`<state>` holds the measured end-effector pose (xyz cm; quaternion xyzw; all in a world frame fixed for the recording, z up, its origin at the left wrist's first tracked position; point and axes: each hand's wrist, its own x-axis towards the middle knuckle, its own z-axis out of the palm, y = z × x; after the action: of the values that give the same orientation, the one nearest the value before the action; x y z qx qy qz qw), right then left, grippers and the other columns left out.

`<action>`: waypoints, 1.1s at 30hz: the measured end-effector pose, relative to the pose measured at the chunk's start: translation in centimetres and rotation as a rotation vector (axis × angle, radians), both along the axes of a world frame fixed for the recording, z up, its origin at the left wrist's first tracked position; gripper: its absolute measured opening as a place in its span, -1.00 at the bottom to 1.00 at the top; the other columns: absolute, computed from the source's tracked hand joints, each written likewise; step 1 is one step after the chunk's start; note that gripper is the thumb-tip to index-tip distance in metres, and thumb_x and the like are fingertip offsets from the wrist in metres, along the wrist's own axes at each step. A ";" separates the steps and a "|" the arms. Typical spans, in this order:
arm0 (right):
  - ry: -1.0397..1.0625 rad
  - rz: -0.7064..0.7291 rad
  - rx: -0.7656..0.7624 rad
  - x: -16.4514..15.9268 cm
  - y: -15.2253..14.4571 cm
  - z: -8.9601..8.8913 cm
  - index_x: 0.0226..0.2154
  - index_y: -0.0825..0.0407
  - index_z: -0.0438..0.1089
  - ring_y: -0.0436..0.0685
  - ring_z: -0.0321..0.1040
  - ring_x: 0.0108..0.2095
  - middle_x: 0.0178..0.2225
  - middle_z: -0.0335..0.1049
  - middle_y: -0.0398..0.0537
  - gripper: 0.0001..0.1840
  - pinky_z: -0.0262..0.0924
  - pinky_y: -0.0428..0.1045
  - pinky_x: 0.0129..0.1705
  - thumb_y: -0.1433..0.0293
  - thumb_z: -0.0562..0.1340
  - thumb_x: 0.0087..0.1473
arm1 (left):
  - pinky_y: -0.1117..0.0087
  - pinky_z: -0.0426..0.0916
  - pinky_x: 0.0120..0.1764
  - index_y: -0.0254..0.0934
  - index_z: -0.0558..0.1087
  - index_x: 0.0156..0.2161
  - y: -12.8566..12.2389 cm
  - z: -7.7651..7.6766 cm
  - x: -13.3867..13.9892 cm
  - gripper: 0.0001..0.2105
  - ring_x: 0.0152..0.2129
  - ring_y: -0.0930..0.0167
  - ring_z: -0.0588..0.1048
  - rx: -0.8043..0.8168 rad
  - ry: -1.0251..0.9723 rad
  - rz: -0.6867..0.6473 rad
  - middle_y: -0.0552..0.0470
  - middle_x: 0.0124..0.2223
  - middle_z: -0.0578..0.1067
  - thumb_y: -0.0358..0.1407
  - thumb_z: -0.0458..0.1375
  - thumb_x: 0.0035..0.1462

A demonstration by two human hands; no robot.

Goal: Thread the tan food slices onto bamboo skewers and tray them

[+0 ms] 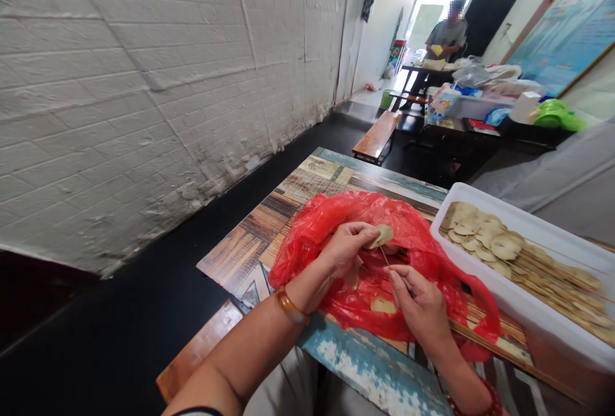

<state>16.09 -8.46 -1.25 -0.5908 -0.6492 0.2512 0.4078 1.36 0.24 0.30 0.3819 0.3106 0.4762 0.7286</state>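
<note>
My left hand (353,243) is closed on a thin, pale potato slice (383,236), pinched between thumb and fingers above a red plastic bag (312,243). My right hand (423,304) pinches a thin bamboo skewer (385,257), its upper end meeting the slice's lower edge. Whether the tip has gone through the slice, I cannot tell. Another pale slice (383,305) lies in the open bag below the hands. Long bare skewers (473,334) lie beside my right wrist, partly across the bag. Part of the bag's contents is hidden behind my hands.
At the right, a white plastic tub (444,227) holds many skewered slices (504,246). The wood-patterned table (254,236) stands near a white brick wall (168,63). Farther back are a wooden bench (378,134), a cluttered table (446,124) and a standing person (446,34).
</note>
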 end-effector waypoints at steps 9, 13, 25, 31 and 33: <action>-0.128 -0.030 0.082 -0.1 -0.2 -0.2 -0.38 0.03 0.40 0.03 0.39 -0.54 -0.54 0.44 -0.13 -0.70 0.24 -0.11 -0.46 0.24 0.05 0.17 | 0.52 0.15 -0.50 -0.42 0.50 -0.45 0.0 -0.5 0.3 -0.63 -0.60 0.55 0.31 0.026 0.106 0.003 0.01 -0.51 0.44 -0.09 0.32 -0.23; -0.131 -0.033 0.099 -0.1 -0.2 -0.3 -0.38 0.03 0.41 0.02 0.38 -0.54 -0.55 0.43 -0.14 -0.71 0.23 -0.12 -0.47 0.24 0.05 0.17 | 0.52 0.15 -0.53 -0.42 0.47 -0.50 -0.1 -0.3 0.4 -0.64 -0.63 0.56 0.30 0.032 0.106 -0.017 0.03 -0.56 0.41 -0.08 0.31 -0.21; -0.094 -0.043 0.074 0.0 -0.1 -0.5 -0.37 0.03 0.41 0.03 0.38 -0.51 -0.52 0.45 -0.12 -0.71 0.21 -0.11 -0.45 0.23 0.06 0.17 | 0.53 0.15 -0.55 -0.41 0.49 -0.48 -0.4 -0.6 0.6 -0.67 -0.66 0.57 0.30 0.025 0.096 -0.038 0.04 -0.58 0.41 -0.11 0.30 -0.18; -0.038 -0.043 0.027 0.1 0.1 -0.5 -0.36 0.05 0.40 0.02 0.35 -0.56 -0.55 0.42 -0.12 -0.70 0.16 -0.12 -0.54 0.21 0.06 0.15 | 0.54 0.15 -0.56 -0.41 0.50 -0.46 -0.6 -0.7 0.8 -0.66 -0.66 0.57 0.31 0.029 0.112 -0.064 0.05 -0.58 0.41 -0.09 0.29 -0.17; -0.019 -0.046 0.019 0.0 0.2 -0.2 -0.37 0.04 0.40 0.02 0.33 -0.59 -0.59 0.40 -0.13 -0.70 0.13 -0.12 -0.58 0.21 0.07 0.15 | 0.53 0.18 -0.54 -0.41 0.48 -0.48 -0.8 -0.8 0.9 -0.67 -0.66 0.56 0.31 0.031 0.104 -0.090 0.05 -0.58 0.41 -0.10 0.29 -0.16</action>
<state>16.10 -8.30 -1.43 -0.6042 -0.6414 0.2302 0.4130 2.31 -0.51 -0.47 0.4311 0.3231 0.4274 0.7260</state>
